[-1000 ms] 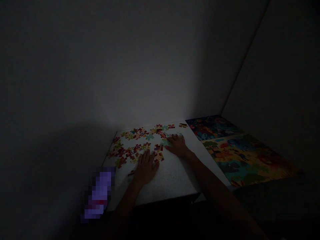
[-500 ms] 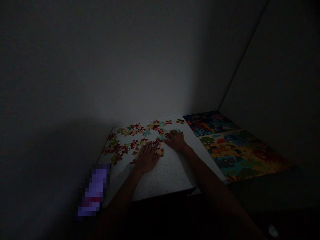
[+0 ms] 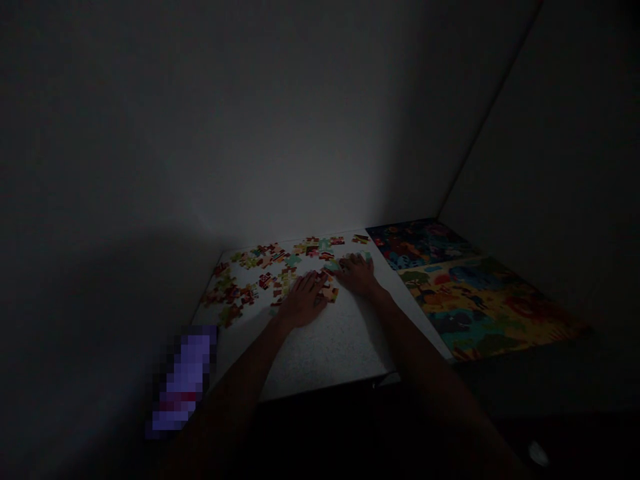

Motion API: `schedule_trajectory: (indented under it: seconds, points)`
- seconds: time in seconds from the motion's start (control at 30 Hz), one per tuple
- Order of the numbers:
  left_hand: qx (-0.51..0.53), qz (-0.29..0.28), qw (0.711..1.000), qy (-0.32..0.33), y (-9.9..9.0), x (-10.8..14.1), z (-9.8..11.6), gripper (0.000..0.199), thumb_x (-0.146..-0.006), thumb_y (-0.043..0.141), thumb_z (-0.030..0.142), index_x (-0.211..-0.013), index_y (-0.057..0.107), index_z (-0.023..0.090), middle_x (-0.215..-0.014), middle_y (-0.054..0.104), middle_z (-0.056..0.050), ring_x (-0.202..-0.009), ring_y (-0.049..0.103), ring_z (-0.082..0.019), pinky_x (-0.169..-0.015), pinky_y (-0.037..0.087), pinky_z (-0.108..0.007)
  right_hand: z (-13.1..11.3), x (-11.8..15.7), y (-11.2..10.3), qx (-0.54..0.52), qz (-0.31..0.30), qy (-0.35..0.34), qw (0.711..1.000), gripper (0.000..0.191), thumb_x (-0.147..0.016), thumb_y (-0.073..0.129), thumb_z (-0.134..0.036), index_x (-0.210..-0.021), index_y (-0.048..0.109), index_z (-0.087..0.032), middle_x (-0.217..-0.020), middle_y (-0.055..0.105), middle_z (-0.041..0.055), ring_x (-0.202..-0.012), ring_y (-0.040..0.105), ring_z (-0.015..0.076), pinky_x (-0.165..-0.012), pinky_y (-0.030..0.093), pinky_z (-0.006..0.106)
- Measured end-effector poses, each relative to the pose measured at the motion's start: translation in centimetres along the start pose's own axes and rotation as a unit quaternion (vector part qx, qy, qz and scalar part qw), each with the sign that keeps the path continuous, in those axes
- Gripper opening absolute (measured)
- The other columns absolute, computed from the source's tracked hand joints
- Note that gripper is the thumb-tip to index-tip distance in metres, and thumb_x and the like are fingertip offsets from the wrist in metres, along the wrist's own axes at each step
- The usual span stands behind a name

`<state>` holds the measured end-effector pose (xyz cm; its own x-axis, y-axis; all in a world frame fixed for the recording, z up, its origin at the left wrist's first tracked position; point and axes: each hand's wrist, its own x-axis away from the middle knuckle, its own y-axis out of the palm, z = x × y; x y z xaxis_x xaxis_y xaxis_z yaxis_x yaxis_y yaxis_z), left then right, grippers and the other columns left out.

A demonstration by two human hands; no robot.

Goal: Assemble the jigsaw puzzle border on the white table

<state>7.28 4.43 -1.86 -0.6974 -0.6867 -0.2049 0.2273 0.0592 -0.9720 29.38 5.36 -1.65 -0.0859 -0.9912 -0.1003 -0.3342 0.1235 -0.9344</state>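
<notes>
Many loose jigsaw pieces [image 3: 231,293] in red, green and cream lie scattered over the left and back of a white table [image 3: 325,353]. My left hand [image 3: 303,300] rests flat on some of them near the middle, fingers spread, and covers part of the pieces there. To its right, my right hand [image 3: 357,275] is palm down with fingers apart, its fingertips beside pale green pieces [image 3: 331,265]. Neither hand has anything lifted. The scene is dim, and what lies under the palms is hidden.
Two picture panels lie to the right, a dark one [image 3: 425,243] at the back and a yellow animal one [image 3: 480,300] in front. Walls [image 3: 300,133] stand behind and to the right. A blurred purple patch [image 3: 187,377] shows at the left edge.
My left hand has slid right and slightly away from me, and pieces beside it have shifted right. My right hand has moved slightly right.
</notes>
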Motion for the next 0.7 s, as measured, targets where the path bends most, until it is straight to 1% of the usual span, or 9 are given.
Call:
schedule_trajectory:
  seconds: [0.13,0.2,0.3,0.37,0.43,0.53,0.6,0.7]
  points:
    - [0.019,0.008,0.999,-0.043,0.4,-1.3,0.1,0.056,-0.095,0.045,0.042,-0.147,0.039,0.022,-0.154,0.04,-0.012,-0.146,0.031,-0.026,-0.118,0.024,-0.051,0.1,0.0,-0.2,-0.015,0.001,0.016,1.0,0.059,-0.092,0.039,-0.068,-0.135,0.054,-0.03,-0.152,0.042,0.0111,-0.145,0.027,0.0336,-0.115,0.013,0.062]
    - [0.059,0.036,0.995,-0.066,0.7,-2.1,0.2,0.052,-0.092,0.051,0.04,-0.142,0.047,0.024,-0.151,0.045,-0.011,-0.144,0.034,-0.026,-0.118,0.023,-0.052,0.1,0.0,-0.1,-0.018,0.008,0.015,1.0,0.058,-0.092,0.039,-0.068,-0.135,0.054,-0.032,-0.151,0.043,0.0102,-0.145,0.027,0.0324,-0.115,0.013,0.062]
    - [0.129,0.09,0.982,-0.106,1.0,-3.4,0.4,0.039,-0.09,0.055,0.034,-0.128,0.06,0.026,-0.143,0.055,-0.008,-0.138,0.043,-0.025,-0.118,0.024,-0.051,0.1,0.1,0.0,-0.016,0.016,0.013,1.0,0.059,-0.092,0.039,-0.068,-0.137,0.052,-0.033,-0.151,0.042,0.01,-0.145,0.027,0.0316,-0.116,0.013,0.062]
    - [0.153,0.118,0.972,-0.133,1.3,-4.6,0.5,0.032,-0.09,0.054,0.029,-0.119,0.066,0.025,-0.135,0.06,-0.008,-0.133,0.048,-0.025,-0.116,0.028,-0.05,0.0,0.2,0.1,-0.012,0.015,0.016,1.0,0.062,-0.09,0.04,-0.069,-0.138,0.051,-0.031,-0.152,0.041,0.0112,-0.145,0.026,0.0323,-0.116,0.011,0.061]
    - [0.171,0.148,0.961,-0.16,1.5,-5.8,0.4,0.029,-0.089,0.053,0.024,-0.113,0.069,0.022,-0.128,0.065,-0.009,-0.128,0.053,-0.025,-0.113,0.035,-0.048,-0.2,0.3,0.0,-0.011,0.01,0.017,1.0,0.068,-0.088,0.042,-0.071,-0.141,0.048,-0.03,-0.154,0.038,0.0128,-0.146,0.024,0.0336,-0.117,0.009,0.061]
    - [0.202,0.204,0.935,-0.207,1.8,-7.1,-0.2,0.035,-0.087,0.045,0.014,-0.11,0.07,0.02,-0.123,0.068,-0.008,-0.122,0.058,-0.022,-0.106,0.045,-0.042,-0.4,0.5,-0.2,-0.014,-0.006,0.018,1.0,0.08,-0.084,0.041,-0.078,-0.145,0.044,-0.027,-0.157,0.033,0.0148,-0.148,0.02,0.0353,-0.117,0.006,0.062]
    - [0.219,0.233,0.918,-0.235,1.7,-7.3,-1.0,0.041,-0.086,0.039,0.01,-0.113,0.068,0.018,-0.119,0.069,-0.007,-0.116,0.062,-0.021,-0.101,0.049,-0.039,-0.4,0.6,-0.4,-0.015,-0.022,0.017,1.0,0.085,-0.083,0.041,-0.08,-0.148,0.041,-0.026,-0.158,0.03,0.0158,-0.149,0.018,0.0362,-0.117,0.004,0.062]
    - [0.236,0.245,0.905,-0.257,1.1,-6.0,-2.7,0.043,-0.086,0.037,0.012,-0.117,0.066,0.015,-0.114,0.071,-0.008,-0.108,0.066,-0.022,-0.096,0.052,-0.039,-0.4,0.6,-0.5,-0.011,-0.037,0.012,0.999,0.087,-0.082,0.043,-0.079,-0.15,0.038,-0.024,-0.16,0.027,0.0165,-0.149,0.016,0.0371,-0.117,0.002,0.061]
